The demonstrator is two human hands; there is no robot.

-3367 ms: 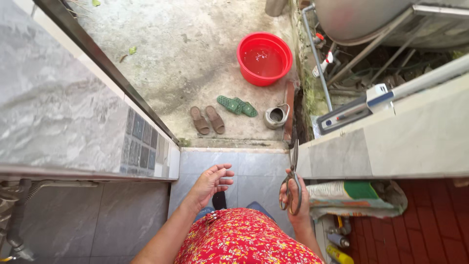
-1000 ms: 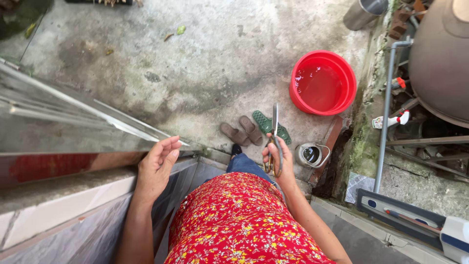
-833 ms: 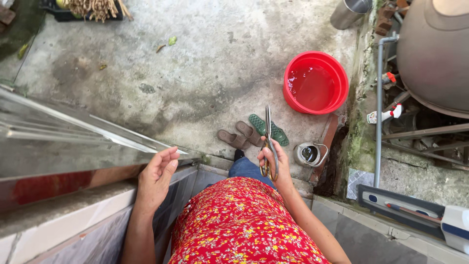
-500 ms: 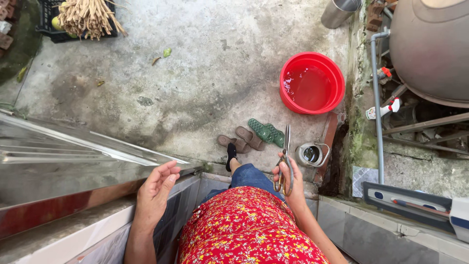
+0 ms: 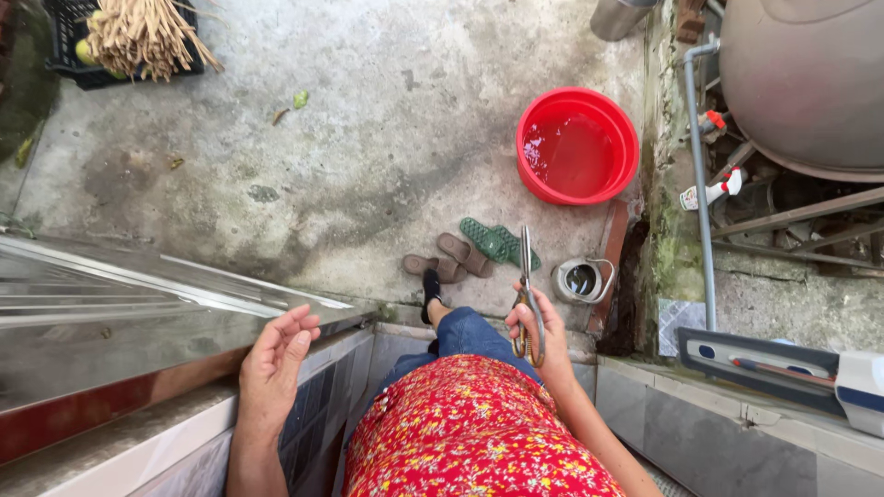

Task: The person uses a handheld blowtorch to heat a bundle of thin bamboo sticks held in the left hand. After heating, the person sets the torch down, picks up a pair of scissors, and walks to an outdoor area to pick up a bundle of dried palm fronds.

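My right hand (image 5: 545,333) grips a pair of scissors (image 5: 526,276) by the handles, blades closed and pointing away from me. My left hand (image 5: 278,361) is open, fingers loosely curled, resting against the edge of a metal door panel (image 5: 138,304) on my left. One leg in blue jeans with a black shoe (image 5: 431,287) reaches out over a tiled step (image 5: 396,345). My red flowered top (image 5: 470,433) fills the bottom of the view.
On the concrete yard lie brown sandals (image 5: 447,262) and green sandals (image 5: 497,241), a red basin (image 5: 577,145) of water, a small metal pot (image 5: 578,281). A black crate with pale stalks (image 5: 138,37) sits far left. A big tank (image 5: 801,83), pipes and a tiled ledge (image 5: 737,433) stand right.
My view has swung left and out over the yard. My leg has stepped forward over the threshold. My right hand has kept the scissors, and my left hand has moved onto the door edge.
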